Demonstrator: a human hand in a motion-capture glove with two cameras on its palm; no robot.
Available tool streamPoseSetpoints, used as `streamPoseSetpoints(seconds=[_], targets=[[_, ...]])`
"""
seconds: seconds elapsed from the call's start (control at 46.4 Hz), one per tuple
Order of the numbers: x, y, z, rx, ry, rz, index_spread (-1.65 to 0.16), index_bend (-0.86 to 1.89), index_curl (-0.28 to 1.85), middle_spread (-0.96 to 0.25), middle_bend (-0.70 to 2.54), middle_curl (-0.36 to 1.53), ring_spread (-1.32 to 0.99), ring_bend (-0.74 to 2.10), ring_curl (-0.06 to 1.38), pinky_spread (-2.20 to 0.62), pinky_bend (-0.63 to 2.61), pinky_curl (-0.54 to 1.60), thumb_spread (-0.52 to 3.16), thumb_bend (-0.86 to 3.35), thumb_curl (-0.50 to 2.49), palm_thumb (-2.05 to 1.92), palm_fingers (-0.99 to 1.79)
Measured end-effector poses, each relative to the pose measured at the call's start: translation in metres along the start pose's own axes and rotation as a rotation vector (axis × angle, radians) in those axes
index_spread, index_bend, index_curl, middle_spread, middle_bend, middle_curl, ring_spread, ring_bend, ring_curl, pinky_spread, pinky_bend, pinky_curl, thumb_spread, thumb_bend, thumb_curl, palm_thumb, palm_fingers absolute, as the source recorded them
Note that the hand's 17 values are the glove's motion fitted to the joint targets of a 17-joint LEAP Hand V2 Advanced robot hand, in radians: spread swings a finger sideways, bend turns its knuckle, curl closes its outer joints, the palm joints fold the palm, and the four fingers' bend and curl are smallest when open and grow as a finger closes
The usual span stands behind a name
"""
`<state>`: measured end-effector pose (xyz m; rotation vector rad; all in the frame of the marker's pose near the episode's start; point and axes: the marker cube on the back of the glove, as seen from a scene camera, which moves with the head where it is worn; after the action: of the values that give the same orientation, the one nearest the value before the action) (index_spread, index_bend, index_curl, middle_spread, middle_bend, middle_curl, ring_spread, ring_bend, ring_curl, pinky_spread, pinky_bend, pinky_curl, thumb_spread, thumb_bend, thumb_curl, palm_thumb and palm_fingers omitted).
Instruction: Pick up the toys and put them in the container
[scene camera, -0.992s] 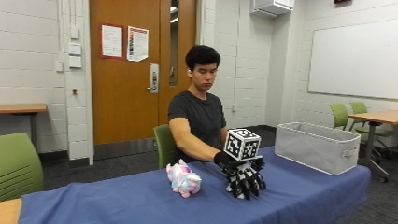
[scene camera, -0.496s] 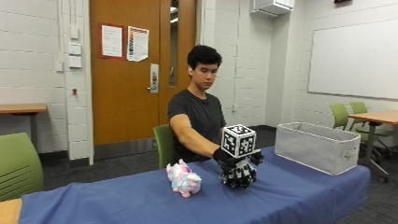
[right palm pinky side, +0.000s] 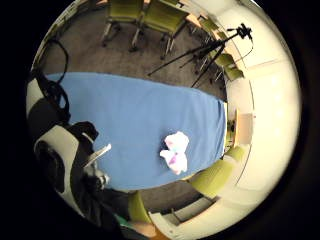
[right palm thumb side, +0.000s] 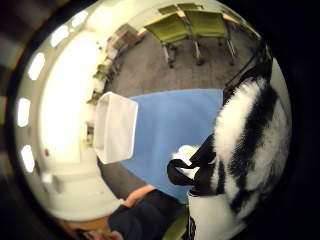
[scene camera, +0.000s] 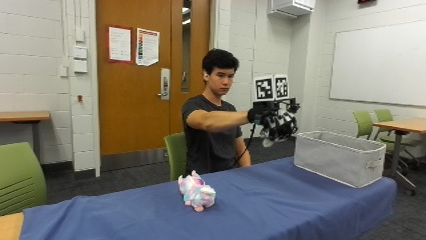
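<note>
Now the gloved right hand (scene camera: 276, 125) is raised well above the tabletop (scene camera: 279, 200), clenched around a black-and-white striped plush toy (right palm thumb side: 250, 140), short of the grey container (scene camera: 339, 157) standing at the tabletop's 3 o'clock end. The pink-and-white plush toy (scene camera: 195, 191) lies near the middle, toward 9 o'clock of the container and well apart from it. My worry is an early release: since the hand is not yet over the opening, the striped toy could strike the near rim or land on the blue cloth.
</note>
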<state>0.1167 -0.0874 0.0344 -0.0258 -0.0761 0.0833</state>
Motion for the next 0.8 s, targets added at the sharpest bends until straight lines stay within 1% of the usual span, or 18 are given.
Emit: streamPoseSetpoints(seconds=[0.108,0.237,0.302,0.388,0.453,0.496,0.582,0.626,0.669,0.712,0.755,0.798], targets=[[-0.055,-0.011,-0.035,0.055,0.003,-0.089,-0.31,0.42,0.6,-0.44,0.59,0.59,-0.43,1.05,0.47,-0.43,0.85,0.35,0.75,0.11,0.71,0.54,1.11],[-0.132,-0.019,-0.06,0.097,-0.01,-0.193,-0.32,0.41,0.63,-0.45,0.58,0.62,-0.43,1.05,0.47,-0.43,0.85,0.35,0.74,0.09,0.75,0.54,1.11],[-0.175,-0.018,-0.068,0.111,-0.015,-0.272,-0.32,0.41,0.65,-0.45,0.57,0.62,-0.43,1.06,0.47,-0.43,0.84,0.35,0.74,0.08,0.77,0.54,1.11],[-0.229,-0.025,-0.074,0.132,0.042,-0.389,-0.32,0.4,0.67,-0.45,0.57,0.64,-0.43,1.05,0.47,-0.43,0.84,0.35,0.74,0.07,0.79,0.54,1.11],[-0.274,-0.022,-0.079,0.117,-0.032,-0.468,-0.32,0.39,0.69,-0.45,0.57,0.64,-0.43,1.05,0.47,-0.43,0.84,0.35,0.74,0.06,0.81,0.54,1.1],[-0.308,-0.019,-0.08,0.106,-0.076,-0.471,-0.32,0.38,0.7,-0.46,0.57,0.65,-0.43,1.05,0.47,-0.43,0.84,0.35,0.74,0.06,0.82,0.54,1.1],[-0.366,-0.015,-0.079,0.101,-0.08,-0.518,-0.33,0.37,0.72,-0.46,0.56,0.66,-0.43,1.05,0.47,-0.43,0.84,0.35,0.74,0.05,0.84,0.54,1.1],[-0.39,-0.015,-0.076,0.106,-0.049,-0.508,-0.33,0.37,0.73,-0.46,0.55,0.67,-0.43,1.06,0.47,-0.43,0.84,0.35,0.74,0.05,0.85,0.54,1.11],[-0.407,-0.018,-0.07,0.117,0.032,-0.466,-0.33,0.37,0.73,-0.46,0.55,0.67,-0.43,1.05,0.47,-0.43,0.84,0.35,0.74,0.04,0.86,0.54,1.1],[-0.422,-0.019,-0.066,0.113,0.048,-0.464,-0.33,0.35,0.74,-0.46,0.55,0.68,-0.43,1.05,0.47,-0.43,0.84,0.35,0.74,0.04,0.87,0.55,1.1],[-0.425,-0.02,-0.064,0.098,-0.013,-0.537,-0.33,0.35,0.75,-0.46,0.55,0.69,-0.43,1.06,0.47,-0.43,0.84,0.35,0.74,0.04,0.88,0.54,1.1],[-0.408,-0.03,-0.06,0.084,-0.063,-0.581,-0.33,0.35,0.76,-0.46,0.54,0.69,-0.43,1.05,0.47,-0.43,0.84,0.35,0.74,0.03,0.89,0.54,1.1]])
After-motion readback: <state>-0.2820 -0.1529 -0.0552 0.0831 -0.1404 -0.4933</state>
